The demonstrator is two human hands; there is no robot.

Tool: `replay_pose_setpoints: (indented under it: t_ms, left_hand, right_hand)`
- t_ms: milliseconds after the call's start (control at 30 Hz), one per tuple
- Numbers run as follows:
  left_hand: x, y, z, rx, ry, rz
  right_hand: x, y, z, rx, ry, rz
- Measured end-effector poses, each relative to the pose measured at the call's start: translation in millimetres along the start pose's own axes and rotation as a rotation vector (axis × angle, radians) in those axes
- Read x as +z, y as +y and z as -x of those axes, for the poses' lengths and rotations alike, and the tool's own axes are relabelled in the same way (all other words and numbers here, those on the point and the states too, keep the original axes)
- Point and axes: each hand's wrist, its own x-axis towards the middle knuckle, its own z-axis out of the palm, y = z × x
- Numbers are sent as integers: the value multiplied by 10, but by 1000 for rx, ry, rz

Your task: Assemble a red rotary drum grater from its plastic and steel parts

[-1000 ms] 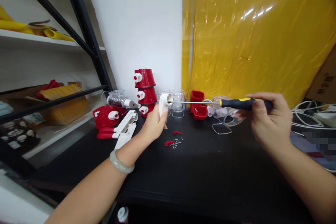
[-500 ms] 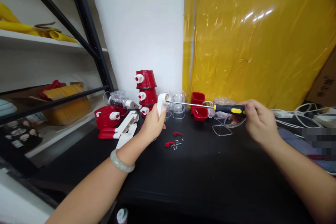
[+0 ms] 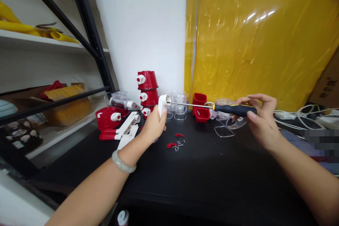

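My left hand (image 3: 154,123) is closed around a white plastic part (image 3: 163,103) with a round recess at its top, held above the table. A long screwdriver (image 3: 233,109) with a dark and yellow handle lies level, its tip inside that recess. At the handle's end my right hand (image 3: 262,122) grips it between thumb and fingers, the upper fingers partly lifted. Below on the black table are two small red plastic pieces (image 3: 171,145) and several small screws (image 3: 178,145).
Stacked red housings (image 3: 147,80) with white knobs stand by the wall. White-and-red handle parts (image 3: 124,127) lie on the left. Clear plastic cups (image 3: 180,100), red bins (image 3: 202,114) and white cables (image 3: 299,120) line the back. A black-framed shelf (image 3: 99,56) borders the left.
My right hand's fingers have loosened and spread along the handle, and the screwdriver handle has rotated. My left hand and the white part have barely moved.
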Motion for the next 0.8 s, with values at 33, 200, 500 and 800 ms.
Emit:
replay_pose_setpoints:
  t_ms: [33,200,500,800]
  left_hand:
    - [-2,-4,-4,0,2,-2]
    - [-7,-6,-9,15,-28,-88]
    - [-15,-31,-40,-7,-25,-199]
    - [-28,-30,-56,-9,-25,-244]
  right_hand:
    - [7,3,0,-5,-5,-5]
    - [12,-23,20,127,1,191]
    - [7,16,20,127,-17,125]
    - [50,15,12,123,-21,-10]
